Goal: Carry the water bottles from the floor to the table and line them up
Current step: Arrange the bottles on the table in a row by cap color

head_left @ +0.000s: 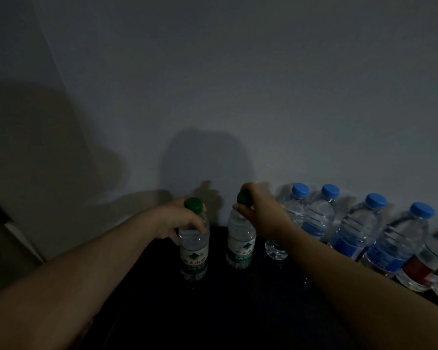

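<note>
1. Forearms, two, bare: left forearm (74, 269) and right forearm (352, 286) reach forward over the desk (225, 311).
2. Left hand (180, 218): fingers (199, 227) curled round the neck and shoulder of the left green-capped bottle (194, 251), just under its cap.
3. Right hand (261, 215): fingers wrapped over the cap and neck of the right green-capped bottle (239, 248).
4. Both bottles: upright, side by side but apart, at the back of the desk near the wall (238, 84). The dim light hides whether their bases touch the desk.
5. Blue-capped bottles (352, 233): already lined up along the wall, to the right of the held pair. A red-labelled bottle (415, 269) stands at the far right of the row.
6. Step in hand, as judged: setting the pair down to extend the row leftward.
7. Handling note: lower each bottle straight down, keep it vertical, and match the row's spacing and its distance from the wall. Release only once each base sits flat. The right bottle goes close beside the nearest blue-capped one without knocking it.
8. Surface: dark, faintly glossy, with pale glints under the bottles.
9. Room: plain pale wall, low light, arm shadows cast on it.
</note>
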